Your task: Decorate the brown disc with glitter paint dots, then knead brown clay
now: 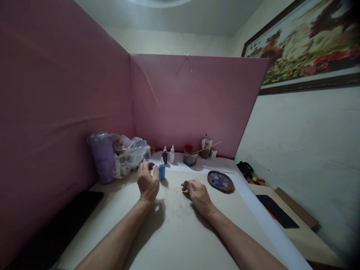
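Looks like early setup w/ paints: left hand (148,182) raised, fingers loosely curled & apart, just beside blue bottle (161,169) standing upright on table (168,240), not gripping it. Right hand (198,192) rests on table, fingertips pinched on smth small, can't tell what. Next prob needs a firm grip on bottle. Painted dish (221,181) near right hand; plastic bag (128,154) contents unclear, brush pot at back too dim

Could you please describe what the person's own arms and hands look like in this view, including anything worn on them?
Both forearms are bare as far as the picture shows: no sleeves reach into view. The left hand and right hand wear no gloves, and no watch, bracelet or ring is visible. In this dim light, finer details such as nails cannot be made out.
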